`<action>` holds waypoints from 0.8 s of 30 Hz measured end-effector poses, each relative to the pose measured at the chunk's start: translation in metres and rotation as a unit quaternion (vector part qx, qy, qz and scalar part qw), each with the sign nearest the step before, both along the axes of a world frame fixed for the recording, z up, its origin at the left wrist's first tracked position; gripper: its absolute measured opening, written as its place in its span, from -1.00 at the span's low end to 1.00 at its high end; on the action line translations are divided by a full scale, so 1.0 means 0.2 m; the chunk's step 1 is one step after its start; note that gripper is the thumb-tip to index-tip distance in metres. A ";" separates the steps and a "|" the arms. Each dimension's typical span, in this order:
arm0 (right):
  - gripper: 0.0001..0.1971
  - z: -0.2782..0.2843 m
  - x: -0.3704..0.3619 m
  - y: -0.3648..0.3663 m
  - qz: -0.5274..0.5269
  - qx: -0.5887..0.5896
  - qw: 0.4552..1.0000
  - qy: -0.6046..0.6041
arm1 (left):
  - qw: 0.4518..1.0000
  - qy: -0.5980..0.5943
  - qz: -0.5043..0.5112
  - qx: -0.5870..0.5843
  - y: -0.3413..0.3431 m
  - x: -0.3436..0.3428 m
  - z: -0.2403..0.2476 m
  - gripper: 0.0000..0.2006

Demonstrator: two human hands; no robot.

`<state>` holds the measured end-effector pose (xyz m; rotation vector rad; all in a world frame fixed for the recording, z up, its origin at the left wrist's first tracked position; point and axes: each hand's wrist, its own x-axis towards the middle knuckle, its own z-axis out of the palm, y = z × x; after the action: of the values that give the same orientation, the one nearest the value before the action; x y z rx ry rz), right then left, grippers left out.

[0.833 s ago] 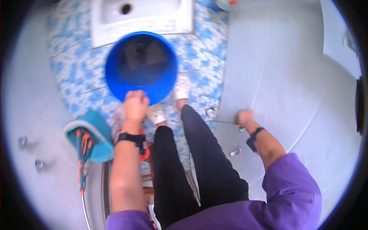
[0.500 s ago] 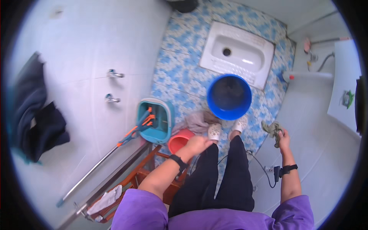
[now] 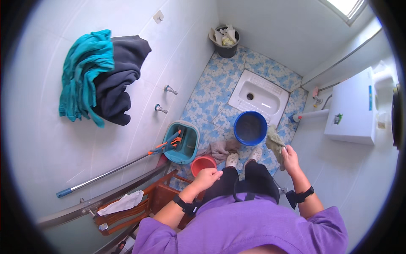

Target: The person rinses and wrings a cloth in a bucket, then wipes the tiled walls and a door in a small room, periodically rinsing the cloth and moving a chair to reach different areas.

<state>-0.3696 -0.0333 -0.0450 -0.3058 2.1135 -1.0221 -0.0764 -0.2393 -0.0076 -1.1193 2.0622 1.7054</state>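
Observation:
A grey-green cloth (image 3: 275, 144) hangs from my right hand (image 3: 290, 160), whose fingers close on one end of it. Its loose end reaches toward the blue bucket (image 3: 266, 128), which holds dark, cloudy water. My left hand (image 3: 207, 178) is curled closed in front of my dark trousers, with nothing showing in it. Just beyond that hand, on the floor, is a small red bucket (image 3: 198, 165). A greyish-pink cloth (image 3: 220, 151) lies crumpled on the tiles by my shoes.
A teal mop bucket (image 3: 192, 137) with a mop (image 3: 114, 172) leaning out stands at left, near a wooden chair (image 3: 158, 199). Beyond the blue bucket is a squat toilet (image 3: 275, 96). A waste bin (image 3: 227, 51) fills the far corner. Clothes (image 3: 122, 63) hang on the left wall.
My view has tilted up, bringing the waste bin and more of the hanging clothes into sight. The green cloth now hangs longer and closer to the blue bucket. My left hand stays closed.

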 end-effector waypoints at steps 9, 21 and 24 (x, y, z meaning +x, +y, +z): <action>-0.86 0.50 0.07 -0.24 0.054 -0.165 0.968 0.183 | 0.993 0.065 0.061 -0.074 -0.03 0.06 0.32 -0.75; -0.79 1.05 0.33 -0.51 0.463 -0.316 0.758 0.333 | 0.953 0.158 0.182 0.182 0.10 -0.23 0.68 -0.67; -0.77 1.12 0.39 -0.52 0.548 -0.290 0.726 0.299 | 0.880 0.257 0.297 0.267 0.13 -0.26 0.65 -0.64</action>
<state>-0.2909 -0.1364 0.1792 -2.1359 1.4755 -0.7994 -0.1277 -0.2141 0.1216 -1.2675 1.3285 2.9050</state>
